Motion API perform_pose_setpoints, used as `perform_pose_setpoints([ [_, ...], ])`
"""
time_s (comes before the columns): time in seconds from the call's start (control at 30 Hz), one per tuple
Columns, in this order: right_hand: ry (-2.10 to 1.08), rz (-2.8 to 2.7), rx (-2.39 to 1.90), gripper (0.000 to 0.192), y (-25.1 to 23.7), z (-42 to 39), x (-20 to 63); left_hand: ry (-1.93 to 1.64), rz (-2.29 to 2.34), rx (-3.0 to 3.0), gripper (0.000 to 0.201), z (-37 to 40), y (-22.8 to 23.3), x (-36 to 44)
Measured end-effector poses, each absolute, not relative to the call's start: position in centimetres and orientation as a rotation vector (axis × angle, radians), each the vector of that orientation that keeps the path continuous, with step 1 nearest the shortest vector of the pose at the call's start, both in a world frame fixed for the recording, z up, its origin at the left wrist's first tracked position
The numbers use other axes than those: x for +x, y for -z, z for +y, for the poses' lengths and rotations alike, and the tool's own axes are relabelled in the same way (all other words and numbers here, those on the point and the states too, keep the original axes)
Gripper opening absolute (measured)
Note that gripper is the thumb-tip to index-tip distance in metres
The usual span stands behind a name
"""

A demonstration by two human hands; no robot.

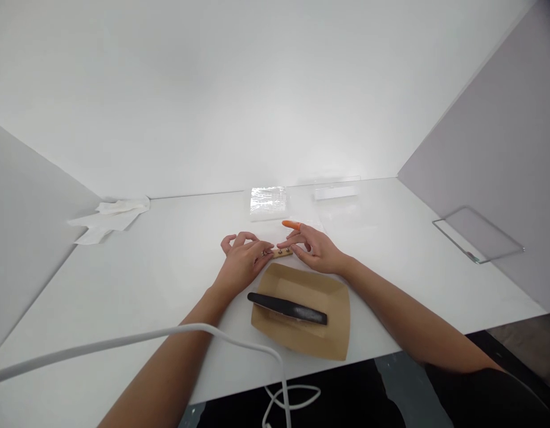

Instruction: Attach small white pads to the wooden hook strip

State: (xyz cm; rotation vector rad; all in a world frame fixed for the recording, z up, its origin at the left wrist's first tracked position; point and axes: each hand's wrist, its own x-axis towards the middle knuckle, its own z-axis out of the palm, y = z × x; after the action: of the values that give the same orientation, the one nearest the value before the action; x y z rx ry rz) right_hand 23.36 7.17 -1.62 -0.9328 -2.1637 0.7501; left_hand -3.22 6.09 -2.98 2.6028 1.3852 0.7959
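A narrow tan strip [283, 252] with small metal studs along it lies between my hands, just beyond the cardboard tray. My left hand [245, 261] pinches its left end with thumb and index finger; the other fingers are raised and curled. A small metal bit shows at that pinch, too small to name. My right hand [318, 249] is at the strip's right end, thumb close against it and one finger reaching over the studs. An orange finger cover [291, 225] sits on a finger stretched out to the left. Those right fingers are apart.
Nearest me, a brown cardboard tray [344, 315] carries a long black tool [288, 308]. Behind my hands lie a clear plastic-wrapped packet [268, 203] and a clear case [336, 192]. White tissues [112, 221] lie left, a wire frame [477, 238] right. A white cable [123, 340] crosses the foreground.
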Motion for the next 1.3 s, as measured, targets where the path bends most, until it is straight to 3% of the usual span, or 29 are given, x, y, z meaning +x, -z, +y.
perform_pose_setpoints([
  [0.2,-0.749,-2.016,-0.975,0.025,1.5,7.1,23.9,-0.791,1.388,2.610,0.012,6.1,3.0,-3.2],
  [0.67,-0.514,-2.230,-0.898,0.013,2.1,7.8,24.3,-0.781,1.404,2.585,0.011,5.9,2.6,-2.9],
  [0.9,-1.071,-1.943,-0.995,0.052,2.3,7.5,23.9,-0.790,1.405,2.582,0.011,6.0,2.8,-3.0],
  [1.3,-1.109,-1.827,-1.025,0.058,3.4,8.1,23.3,-0.787,1.408,2.587,0.012,6.0,2.8,-3.0],
])
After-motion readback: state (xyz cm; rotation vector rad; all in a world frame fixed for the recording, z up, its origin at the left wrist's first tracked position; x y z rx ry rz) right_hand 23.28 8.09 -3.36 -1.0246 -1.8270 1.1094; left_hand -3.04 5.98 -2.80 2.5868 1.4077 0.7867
